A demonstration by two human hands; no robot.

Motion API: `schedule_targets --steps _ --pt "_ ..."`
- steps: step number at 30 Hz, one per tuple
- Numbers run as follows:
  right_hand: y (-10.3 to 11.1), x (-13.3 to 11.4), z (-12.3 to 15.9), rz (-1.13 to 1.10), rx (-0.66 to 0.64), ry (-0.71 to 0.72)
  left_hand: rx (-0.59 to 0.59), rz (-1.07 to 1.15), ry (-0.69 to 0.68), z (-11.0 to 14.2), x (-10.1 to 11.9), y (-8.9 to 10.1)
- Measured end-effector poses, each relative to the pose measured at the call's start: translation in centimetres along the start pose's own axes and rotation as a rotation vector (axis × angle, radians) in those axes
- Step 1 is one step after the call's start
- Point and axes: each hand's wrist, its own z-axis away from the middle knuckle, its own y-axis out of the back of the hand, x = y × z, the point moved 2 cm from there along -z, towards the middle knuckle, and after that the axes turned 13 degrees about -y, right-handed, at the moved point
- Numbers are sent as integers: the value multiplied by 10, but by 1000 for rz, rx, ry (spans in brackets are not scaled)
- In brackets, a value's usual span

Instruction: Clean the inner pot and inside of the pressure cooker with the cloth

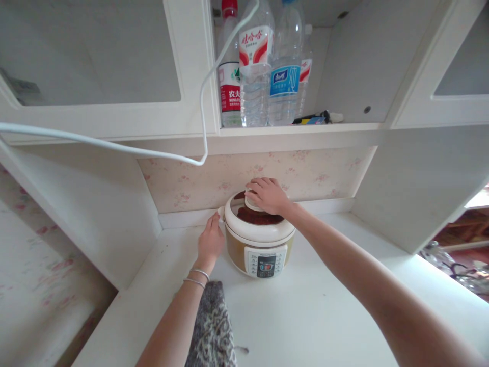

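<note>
An electric pressure cooker [235, 250] with a gold-coloured body and a front control panel [266, 262] stands upright on the white counter. Its cream lid [254, 232], brown on top, sits on the body. My right hand [269, 196] lies over the lid handle [252, 205] with the fingers curled around it. At the cooker's left side, my left hand [211, 239] grips the small side handle [221, 211]; its fingertips are partly hidden. Below my left wrist lies a grey patterned cloth [214, 326].
Above, an open cabinet shelf [344, 125] holds several plastic bottles [254, 76] and some small items [315, 120]. A white cable [153, 152] hangs across the view in front of it. White side panels [416, 178] bound the counter [305, 316].
</note>
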Motion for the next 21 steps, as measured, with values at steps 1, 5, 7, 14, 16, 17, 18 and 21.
schedule_targets --steps 1,5,7,14,16,17,18,21 --pt "4 2 8 -33 45 -22 9 30 3 0 -1 -1" --pt "9 17 61 -194 139 -213 29 205 24 5 -5 -8" --pt "1 30 99 -307 138 -368 37 289 40 11 -5 -14" --pt "-89 71 268 -407 -124 -768 84 428 184 29 -2 -35" --pt "-112 73 307 -365 -237 -768 64 493 303 33 -4 -43" --pt "-120 73 321 -347 -265 -739 28 557 369 36 -4 -47" --pt "-126 71 330 -331 -282 -718 -21 643 428 39 -4 -52" --pt "-129 67 338 -290 -294 -717 -136 921 518 49 -1 -64"
